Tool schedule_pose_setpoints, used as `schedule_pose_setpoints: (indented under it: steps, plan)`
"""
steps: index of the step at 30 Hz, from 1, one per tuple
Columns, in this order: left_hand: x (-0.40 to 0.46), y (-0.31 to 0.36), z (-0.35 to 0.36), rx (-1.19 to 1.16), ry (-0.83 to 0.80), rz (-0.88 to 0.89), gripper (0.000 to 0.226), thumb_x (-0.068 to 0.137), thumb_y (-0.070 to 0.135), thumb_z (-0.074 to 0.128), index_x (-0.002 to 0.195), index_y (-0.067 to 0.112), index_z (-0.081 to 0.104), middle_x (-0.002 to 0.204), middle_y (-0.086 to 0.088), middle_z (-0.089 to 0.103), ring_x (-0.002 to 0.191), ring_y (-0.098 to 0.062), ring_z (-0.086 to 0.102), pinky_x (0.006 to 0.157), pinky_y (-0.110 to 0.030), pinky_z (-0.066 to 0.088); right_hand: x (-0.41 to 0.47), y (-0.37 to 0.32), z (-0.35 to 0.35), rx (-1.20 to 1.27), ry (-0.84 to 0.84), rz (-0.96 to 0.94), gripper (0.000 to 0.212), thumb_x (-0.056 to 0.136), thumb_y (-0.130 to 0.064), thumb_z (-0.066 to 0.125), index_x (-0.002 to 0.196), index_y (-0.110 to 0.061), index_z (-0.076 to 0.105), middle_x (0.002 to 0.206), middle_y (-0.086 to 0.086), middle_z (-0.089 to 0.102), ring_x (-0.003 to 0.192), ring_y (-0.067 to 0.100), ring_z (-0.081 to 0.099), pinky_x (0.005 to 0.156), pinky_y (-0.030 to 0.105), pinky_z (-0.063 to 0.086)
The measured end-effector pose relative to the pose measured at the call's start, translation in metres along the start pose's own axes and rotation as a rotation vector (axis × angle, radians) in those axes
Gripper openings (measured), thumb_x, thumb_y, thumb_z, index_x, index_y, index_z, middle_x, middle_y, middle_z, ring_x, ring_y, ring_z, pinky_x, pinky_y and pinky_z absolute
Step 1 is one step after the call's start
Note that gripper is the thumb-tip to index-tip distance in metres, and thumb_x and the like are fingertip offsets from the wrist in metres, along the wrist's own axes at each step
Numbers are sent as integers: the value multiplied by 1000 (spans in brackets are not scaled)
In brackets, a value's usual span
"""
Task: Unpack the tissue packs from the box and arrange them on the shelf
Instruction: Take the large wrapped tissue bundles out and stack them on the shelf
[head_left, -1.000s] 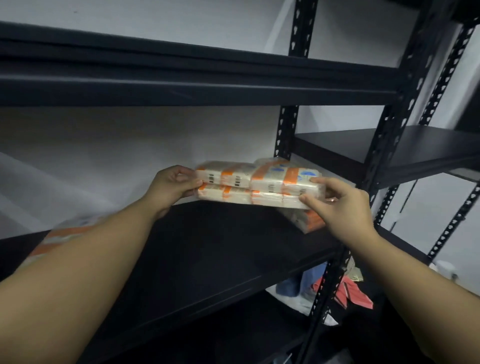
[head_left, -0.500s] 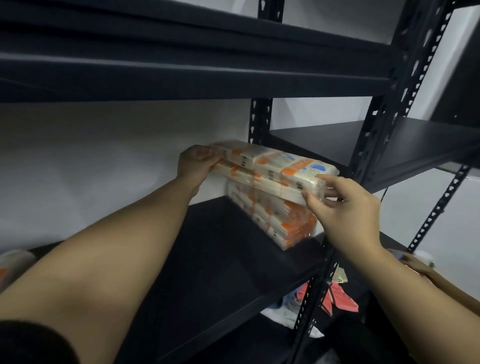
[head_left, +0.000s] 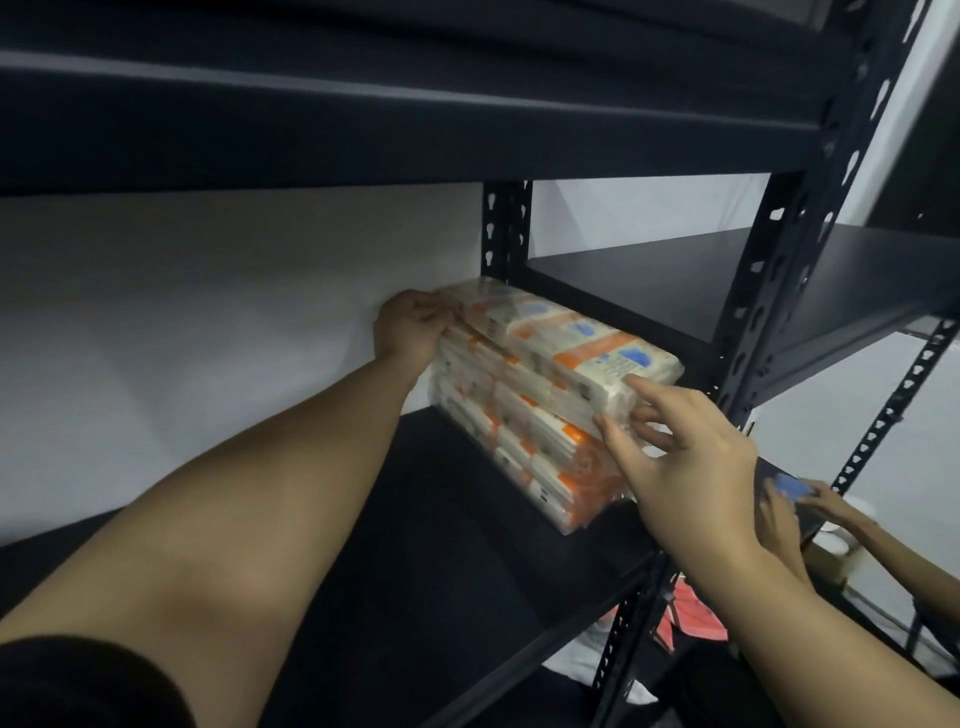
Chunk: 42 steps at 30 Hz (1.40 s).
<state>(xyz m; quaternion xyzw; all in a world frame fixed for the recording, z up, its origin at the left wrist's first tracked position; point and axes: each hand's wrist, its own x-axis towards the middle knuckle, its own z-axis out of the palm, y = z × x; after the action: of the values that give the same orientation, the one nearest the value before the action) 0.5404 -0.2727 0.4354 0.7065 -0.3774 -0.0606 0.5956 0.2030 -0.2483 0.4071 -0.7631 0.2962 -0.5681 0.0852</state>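
Orange-and-white tissue packs (head_left: 535, 405) sit stacked at the back right corner of the black shelf (head_left: 395, 545), tight against the white wall (head_left: 208, 312) and just beside the rear upright (head_left: 506, 228). Top pack (head_left: 566, 343) lies flat on the stack, its blue labels facing up. Left hand (head_left: 410, 327) is at the far end of that top pack, fingers curled round its back corner, gripping it. Right hand (head_left: 685, 467) is at the near end, fingers spread and only partly bent: fingertips (head_left: 631, 382) touch the front edge of the top pack, thumb presses the wrapper of the packs just under it. That is a loose, half-open hold, not a full clench. Both forearms reach in from the front edge of the shelf. Off to the right, beyond the front upright (head_left: 769, 291), another person's hands (head_left: 810, 499) hold something blue; what it is I cannot tell, it is blurred.
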Motion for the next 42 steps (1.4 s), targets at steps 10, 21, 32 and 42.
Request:
schedule_pose_setpoints:
  steps: [10, 21, 32, 42]
  plan:
    - [-23, -3, 3, 91, 71, -38, 30, 97, 44, 65, 89, 16, 71, 92, -4, 76, 87, -25, 73, 86, -43, 60, 1, -3, 1, 34, -30, 24, 42, 83, -31, 84, 122, -18, 75, 101, -11, 63, 87, -3, 64, 85, 30, 62]
    - [-54, -1, 3, -127, -189, -70, 35, 99, 43, 65, 128, 24, 71, 121, 6, 74, 109, -15, 69, 101, -46, 56, 7, -13, 6, 1, -98, 51, 45, 80, -30, 87, 122, -18, 75, 98, -10, 62, 84, 10, 67, 86, 42, 62]
    - [-56, 1, 2, -105, -279, -93, 47, 103, 43, 58, 146, 25, 56, 140, 2, 65, 123, -18, 64, 108, -46, 52, 6, -9, 4, 33, -199, 57, 60, 77, -41, 82, 132, -20, 71, 112, -8, 69, 98, 12, 68, 95, 41, 59]
    - [-84, 9, -30, 84, -311, -44, 73, 94, 62, 61, 152, 21, 48, 153, 2, 53, 136, -16, 53, 110, -34, 43, -12, -32, -15, -96, -197, -5, 67, 82, -34, 82, 143, -19, 58, 148, 6, 46, 135, 24, 48, 108, 35, 42]
